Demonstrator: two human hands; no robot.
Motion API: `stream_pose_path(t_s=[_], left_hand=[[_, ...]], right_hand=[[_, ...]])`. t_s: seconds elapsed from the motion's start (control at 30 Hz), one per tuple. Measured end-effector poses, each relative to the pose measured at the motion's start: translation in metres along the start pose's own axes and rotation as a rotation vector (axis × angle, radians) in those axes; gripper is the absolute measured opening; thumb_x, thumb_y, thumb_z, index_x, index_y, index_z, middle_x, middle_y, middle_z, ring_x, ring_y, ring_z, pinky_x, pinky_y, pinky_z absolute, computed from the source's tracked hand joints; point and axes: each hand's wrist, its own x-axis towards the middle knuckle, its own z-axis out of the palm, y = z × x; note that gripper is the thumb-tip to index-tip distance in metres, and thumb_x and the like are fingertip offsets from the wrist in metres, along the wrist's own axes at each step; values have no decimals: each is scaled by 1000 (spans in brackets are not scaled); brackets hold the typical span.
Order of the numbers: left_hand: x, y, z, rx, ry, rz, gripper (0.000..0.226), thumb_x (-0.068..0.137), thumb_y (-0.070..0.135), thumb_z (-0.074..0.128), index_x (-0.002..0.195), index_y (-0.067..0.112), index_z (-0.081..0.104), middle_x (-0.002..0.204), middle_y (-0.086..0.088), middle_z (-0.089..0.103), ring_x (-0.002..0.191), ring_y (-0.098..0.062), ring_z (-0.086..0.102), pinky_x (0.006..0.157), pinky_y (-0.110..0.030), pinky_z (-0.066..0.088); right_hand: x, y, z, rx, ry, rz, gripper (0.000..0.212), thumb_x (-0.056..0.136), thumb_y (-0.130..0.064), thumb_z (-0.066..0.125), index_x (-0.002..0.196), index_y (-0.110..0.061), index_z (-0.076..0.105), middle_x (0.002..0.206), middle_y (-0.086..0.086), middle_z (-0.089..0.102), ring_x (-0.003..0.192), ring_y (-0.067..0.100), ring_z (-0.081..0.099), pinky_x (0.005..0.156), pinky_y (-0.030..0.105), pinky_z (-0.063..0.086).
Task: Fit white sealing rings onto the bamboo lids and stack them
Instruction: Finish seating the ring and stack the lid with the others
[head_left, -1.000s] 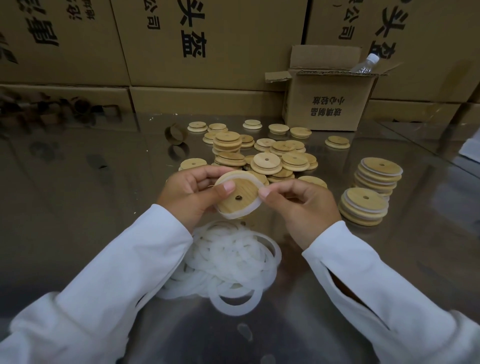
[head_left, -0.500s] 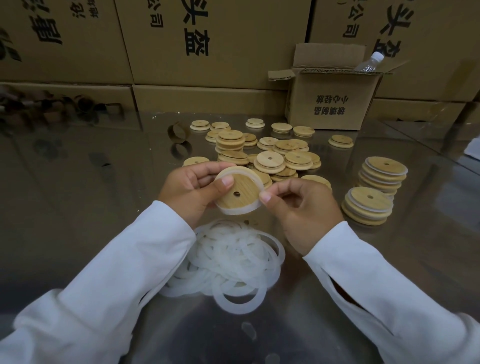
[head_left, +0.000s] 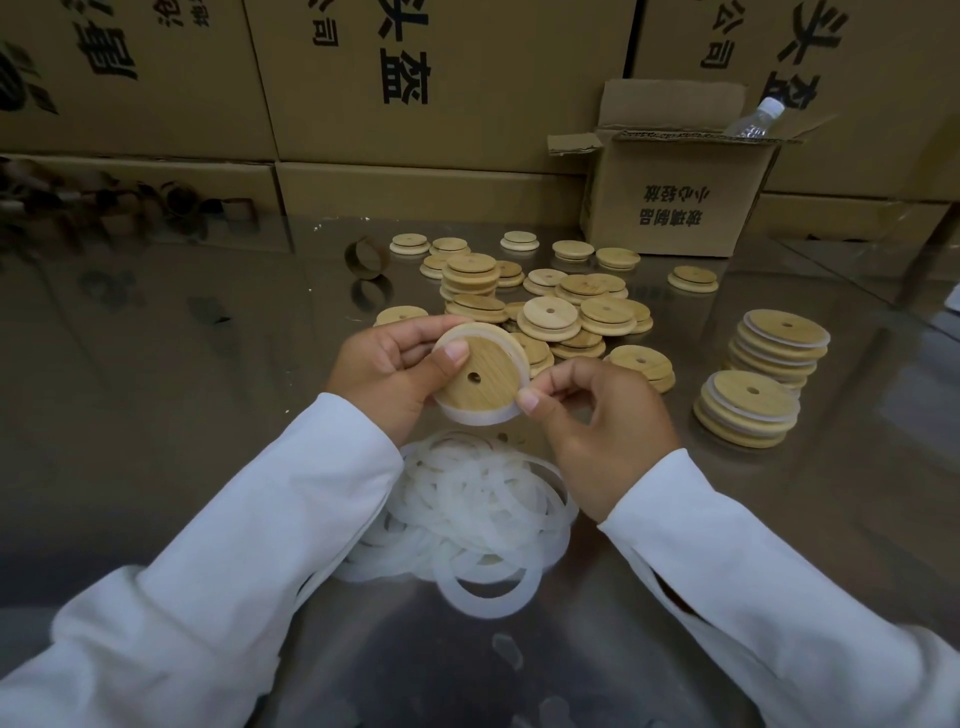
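L hand (head_left: 384, 374) is gripping lid (head_left: 480, 379) by edge, R hand (head_left: 597, 415) pinching ring (head_left: 480, 415); lid prob. light/stiff, ring soft, stretchy.

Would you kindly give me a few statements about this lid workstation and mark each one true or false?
1. The left hand grips a bamboo lid while the right hand pinches the white sealing ring at its edge. True.
2. The pile of loose rings lies beyond the unfitted lids, against the cartons. False: it lies on the table near the person, below the hands.
3. Two stacks of ringed lids stand to the person's right. True.
4. A plastic bottle lies on the table beside the rings. False: it sticks out of the small open carton.
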Motion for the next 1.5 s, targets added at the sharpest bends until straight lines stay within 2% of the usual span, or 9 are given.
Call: stream_pose_path(t_s=[0.13, 0.43, 0.67, 0.93, 1.03, 1.1, 1.23, 1.37, 1.5], left_hand=[[0, -3, 1, -13, 27, -35, 16, 77, 11, 60, 85, 21, 69, 75, 2, 73, 72, -11, 69, 68, -26, 57], [0, 0, 5, 9, -19, -31, 24, 63, 22, 64, 87, 21, 68, 78, 1, 74, 74, -12, 69, 67, -28, 57], [-1, 1, 8, 83, -20, 20, 18, 78, 4, 63, 86, 19, 67, 76, 6, 73, 74, -9, 68, 63, -21, 55], [-1, 3, 8, 25, 46, -26, 19, 79, 3, 63, 86, 21, 65, 82, 2, 71, 77, -17, 67, 63, -33, 56], [-2, 3, 9, -60, -23, -91, 34, 64, 11, 67, 97, 16, 62, 91, -3, 70, 80, -16, 68, 59, -25, 55], [-2, 3, 10, -68, -71, -109, 42, 57, 12, 67, 99, 16, 62, 90, 0, 71, 83, -14, 69, 63, -24, 55], [-3, 2, 10, -39, -118, -100, 37, 70, -6, 62, 100, 16, 62, 94, -2, 70, 89, -15, 68, 74, -24, 56], [-3, 2, 9, 50, -134, -62, 39, 76, -14, 58, 100, 17, 60, 99, -5, 66, 91, -14, 66, 81, -23, 54], [-4, 4, 11, 216, -142, -28, 37, 75, -12, 62, 96, 19, 59, 95, -1, 65, 80, 0, 65, 72, -13, 52]], right_hand=[[0, 0, 0, -1, 9, 0, 18, 83, -20, 64, 70, -28, 56, 74, -13, 58, 69, -5, 51, 61, 0, 37], [4, 5, -6, 215, 45, 119, 14, 77, -19, 72, 67, -25, 66, 70, -8, 66, 64, 1, 58, 58, 3, 43], [4, 11, 1, 269, 86, 172, 7, 77, -18, 71, 76, -19, 64, 76, -2, 64, 66, 3, 56, 60, 7, 45], [4, 18, 12, 219, 107, 222, 15, 78, -30, 69, 72, -20, 59, 69, -7, 60, 60, -2, 54, 57, 9, 43], [5, 20, 10, 209, 135, 220, 13, 79, -26, 66, 68, -22, 60, 68, -6, 62, 65, 6, 57, 62, 18, 44], [5, 21, 9, 177, 171, 199, 17, 80, -21, 65, 64, -25, 59, 63, -11, 60, 60, 2, 56, 59, 15, 43], [6, 21, 8, 128, 201, 176, 20, 82, -19, 63, 64, -27, 58, 60, -16, 59, 60, -10, 54, 52, 3, 40], [6, 21, 6, 98, 172, 173, 17, 84, -20, 61, 69, -26, 57, 70, -11, 63, 67, 1, 60, 59, 10, 42], [6, 19, 4, 45, 154, 138, 15, 85, -22, 62, 70, -25, 58, 70, -14, 62, 64, -2, 58, 55, 5, 41]])
